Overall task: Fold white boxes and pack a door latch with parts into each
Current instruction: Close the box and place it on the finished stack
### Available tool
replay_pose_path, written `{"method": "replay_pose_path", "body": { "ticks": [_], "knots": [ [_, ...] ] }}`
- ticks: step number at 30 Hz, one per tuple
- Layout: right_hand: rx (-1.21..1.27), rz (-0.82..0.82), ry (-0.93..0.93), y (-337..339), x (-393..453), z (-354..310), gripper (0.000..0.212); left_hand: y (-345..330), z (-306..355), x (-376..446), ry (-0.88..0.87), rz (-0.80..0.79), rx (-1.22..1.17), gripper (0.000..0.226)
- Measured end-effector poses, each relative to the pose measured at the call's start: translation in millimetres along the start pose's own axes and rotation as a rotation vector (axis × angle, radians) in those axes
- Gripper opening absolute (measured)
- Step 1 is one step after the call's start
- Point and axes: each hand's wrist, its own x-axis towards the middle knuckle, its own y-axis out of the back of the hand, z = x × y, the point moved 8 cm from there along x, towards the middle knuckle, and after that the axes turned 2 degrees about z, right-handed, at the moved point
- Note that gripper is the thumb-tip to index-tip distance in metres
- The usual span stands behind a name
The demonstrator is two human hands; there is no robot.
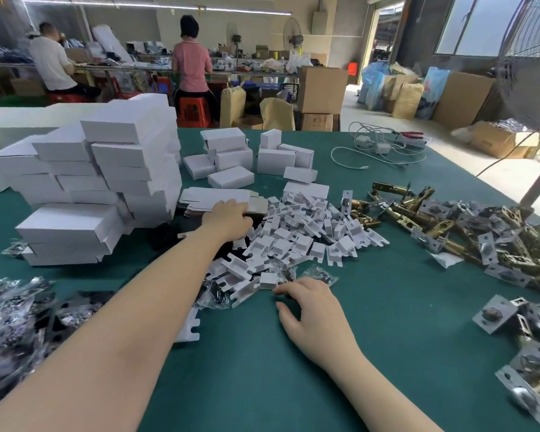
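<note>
My left hand (pixel 228 218) reaches far forward and lies on a stack of flat unfolded white box blanks (pixel 214 196); its fingertips are hidden, so the grip is unclear. My right hand (pixel 309 302) rests on the green table (pixel 387 307), fingers loosely curled, fingertips touching a small clear parts bag (pixel 286 274). A heap of small white cardboard inserts (pixel 296 235) lies between the hands. Brass door latches (pixel 468 232) are piled at the right. A tall stack of folded white boxes (pixel 106 179) stands at the left.
More clear parts bags (pixel 16 310) lie at the left front. Smaller folded boxes (pixel 262 157) sit behind the blanks. White cables and chargers (pixel 378 145) lie at the back right. More latches (pixel 530 338) are at the right edge. Two people sit at a far bench.
</note>
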Motion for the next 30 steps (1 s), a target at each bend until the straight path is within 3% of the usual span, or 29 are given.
{"method": "replay_pose_path", "body": {
  "ticks": [2,6,9,12,15,18,22,24,27,30],
  "knots": [
    [-0.003,0.000,0.003,-0.5,0.3,-1.1,0.023,10.6,0.7,-0.1,-0.009,0.052,0.058,0.023],
    [0.008,0.000,-0.001,-0.2,0.3,-2.2,0.022,25.0,1.9,0.9,-0.040,0.038,0.172,0.028],
    [0.009,-0.010,-0.005,-0.2,0.1,-2.5,0.022,31.4,1.3,-1.1,-0.013,0.034,0.242,0.019],
    [0.009,-0.011,-0.007,-0.1,0.3,-2.2,0.021,40.7,12.1,-9.0,-0.106,0.150,0.474,0.023],
    [0.014,-0.010,-0.014,0.1,1.6,-1.7,0.021,56.1,10.5,-16.1,-0.129,0.349,0.496,0.031],
    [0.014,-0.009,-0.015,0.0,1.6,-1.5,0.021,80.7,1.9,-25.7,-0.055,0.543,0.331,0.035],
    [0.012,-0.011,-0.013,0.0,0.6,-0.7,0.020,127.3,-3.1,-63.1,-0.047,0.899,-0.178,0.026],
    [0.022,-0.004,-0.011,0.6,0.4,-0.8,0.020,140.3,-0.8,-81.1,-0.044,1.000,-0.456,0.028],
    [0.116,0.068,-0.042,8.6,0.2,1.0,0.022,135.7,12.5,-104.7,-0.088,0.949,-0.809,0.022],
    [0.439,0.255,-0.195,26.1,-4.3,11.9,0.028,99.5,21.4,-122.6,-0.035,0.712,-1.032,0.014]
  ]
}}
